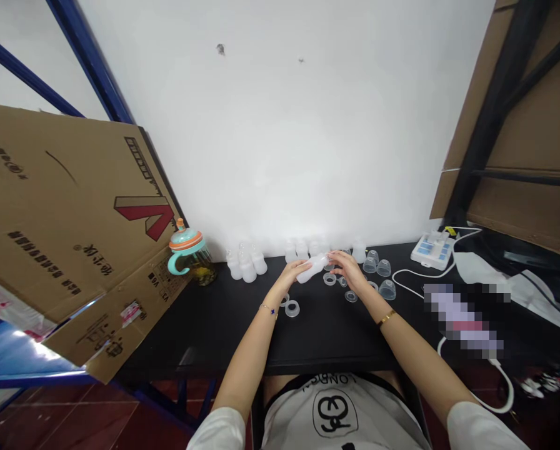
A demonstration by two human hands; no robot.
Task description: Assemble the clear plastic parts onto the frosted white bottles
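A: Sweeping in from the left! A brown corrugated cardboard sheet (64,219) is leaned into view, and a teal-and-orange sippy cup (189,245) is stood at the edge of the black tabletop (205,337). Just beside it, a cluster of frosted white plastic bottles (247,265) is ranged along the wall.

B: And at centre, a single frosted white plastic bottle (312,270) is held between the hands! Its lower end is gripped firmly in the left hand (287,275).

A: The right hand (350,270)?

B: Its fingertips are brought to the bottle's far end, but whether it is closed cannot be told.

A: What is left lying?

B: Clear ring-shaped collars (292,308) and clear plastic cups (387,289) are seen apart from the bottles. Far right, a white control unit with blue panels (432,251) is trailed by a white cable (415,281).
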